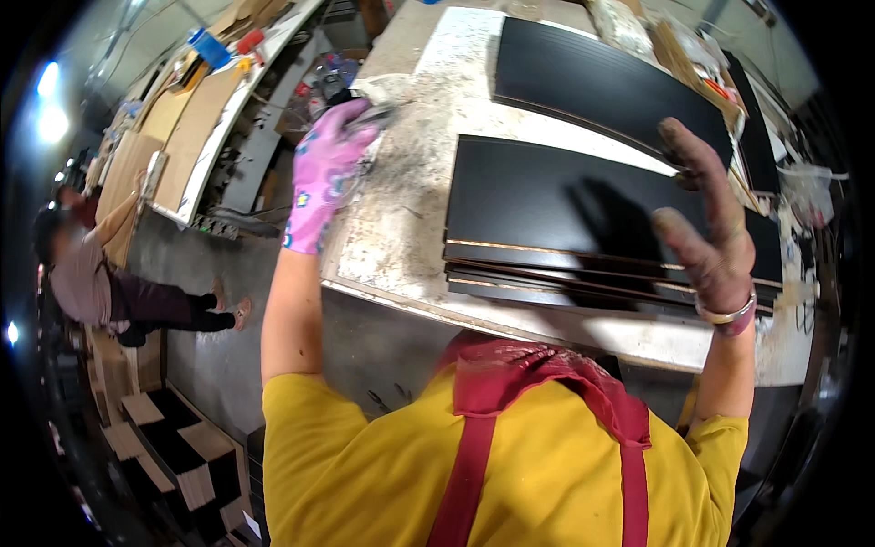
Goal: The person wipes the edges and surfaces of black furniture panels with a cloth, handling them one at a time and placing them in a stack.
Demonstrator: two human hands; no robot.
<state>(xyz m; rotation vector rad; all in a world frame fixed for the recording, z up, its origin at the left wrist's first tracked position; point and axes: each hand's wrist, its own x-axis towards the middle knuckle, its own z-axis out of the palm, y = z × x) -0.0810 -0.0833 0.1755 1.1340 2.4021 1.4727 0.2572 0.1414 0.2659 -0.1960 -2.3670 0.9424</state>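
Note:
My left hand (326, 173), in a pink flowered glove, is over the left part of the white worktable (387, 219). Its fingers are curled, and a dark, blurred thing shows at the fingertips that I cannot make out. My right hand (715, 223), in a dark, stained glove with a bracelet at the wrist, is raised above the right end of a stack of black panels (547, 196). Its thumb and fingers are spread with nothing between them, and it casts a shadow on the top panel. Beyond the stack lies another black panel (602, 77), set at a slant.
A second bench (205, 137) at the left holds brown boards and a blue bottle (210, 47). A person (91, 273) stands beside it. Stacked black and brown pieces (182, 447) are on the lower left floor. Plastic bags (811, 191) hang at the table's right.

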